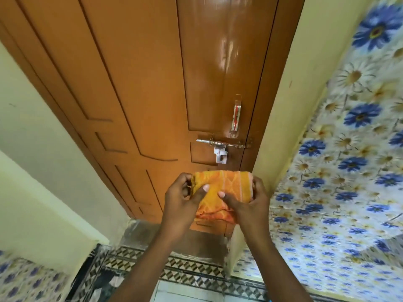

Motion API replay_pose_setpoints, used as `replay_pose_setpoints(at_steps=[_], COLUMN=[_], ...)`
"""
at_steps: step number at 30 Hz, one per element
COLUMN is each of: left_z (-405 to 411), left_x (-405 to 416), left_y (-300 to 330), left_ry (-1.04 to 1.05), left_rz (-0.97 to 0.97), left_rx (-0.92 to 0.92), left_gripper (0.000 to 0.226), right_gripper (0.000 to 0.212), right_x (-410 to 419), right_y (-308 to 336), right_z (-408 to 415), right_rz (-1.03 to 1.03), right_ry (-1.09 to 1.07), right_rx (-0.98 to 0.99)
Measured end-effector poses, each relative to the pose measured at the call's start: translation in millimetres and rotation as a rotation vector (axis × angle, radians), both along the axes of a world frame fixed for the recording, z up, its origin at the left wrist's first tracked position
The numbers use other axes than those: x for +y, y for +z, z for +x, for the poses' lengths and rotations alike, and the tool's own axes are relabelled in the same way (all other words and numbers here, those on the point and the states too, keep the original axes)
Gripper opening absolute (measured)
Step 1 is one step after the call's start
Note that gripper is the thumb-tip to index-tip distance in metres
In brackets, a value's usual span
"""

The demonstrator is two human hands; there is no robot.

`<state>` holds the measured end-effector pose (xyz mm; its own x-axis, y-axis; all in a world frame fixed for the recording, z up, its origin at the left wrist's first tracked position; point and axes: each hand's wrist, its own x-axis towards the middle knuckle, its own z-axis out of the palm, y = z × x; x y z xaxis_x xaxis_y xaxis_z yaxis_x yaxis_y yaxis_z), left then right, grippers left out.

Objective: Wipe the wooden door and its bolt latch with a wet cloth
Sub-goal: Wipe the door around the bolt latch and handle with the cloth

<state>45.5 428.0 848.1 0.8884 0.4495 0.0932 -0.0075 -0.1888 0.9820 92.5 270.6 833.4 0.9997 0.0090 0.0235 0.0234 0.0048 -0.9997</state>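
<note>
A glossy brown wooden door (139, 68) with carved panels fills the upper middle of the head view. Its metal bolt latch (222, 143) runs across the door's right side, with a hasp plate hanging below it and a vertical metal handle (236, 115) above. Just below the latch, both hands hold a folded orange and yellow cloth (222, 188) in front of the door. My left hand (182, 205) grips the cloth's left end, thumb pressed on top. My right hand (247, 205) grips its right end the same way. The cloth does not touch the door.
Pale yellow walls (43, 138) flank the door on both sides. A wall with blue and white flower tiles (340, 171) stands at the right. A dark stone threshold (152, 234) and a patterned tile floor border (192, 269) lie below the door.
</note>
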Motion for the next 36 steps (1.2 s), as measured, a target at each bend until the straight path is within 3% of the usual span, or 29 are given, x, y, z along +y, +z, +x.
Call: replay_pose_setpoints(at_steps=[3,6,8,10,16,20,24,29,33,36], left_z=[29,54,69,81,108,124,149,187,230,263], left_x=[10,21,33,45,82,112,126,128,127,128], left_y=[6,15,21,28,33,31,32,46,60,72], left_ry=[-0.019,-0.056,-0.053,-0.069,-0.392,-0.562,-0.568,-0.524,-0.458,-0.315], left_rz=[0.059,0.161,0.189,0.197,0.115,0.116,0.248,0.602,1.067,1.369], left_rx=[0.006,0.041,0.074,0.103,0.131,0.067,-0.034,-0.304,-0.576,-0.673], left_gripper=[0.013,0.019,0.018,0.02,0.019,0.011,0.011,0.032,0.049,0.054], right_gripper=[0.078,0.081,0.095,0.103,0.059,0.025,0.023,0.02,0.033,0.037], right_x=[16,25,42,69,131,144,143,127,121,122], right_y=[-9,-30,-40,-42,-28,-29,-13,13,36,56], right_z=[9,7,2,0,13,18,26,64,116,154], right_rz=[-0.316,-0.444,-0.455,-0.45,-0.087,0.258,0.595,0.423,0.122,-0.045], right_ry=[-0.168,0.04,0.212,0.15,-0.362,-0.436,-0.455,-0.608,-0.857,-0.948], right_rx=[-0.246,-0.505,-0.515,-0.46,-0.285,0.006,0.132,-0.017,-0.146,-0.302])
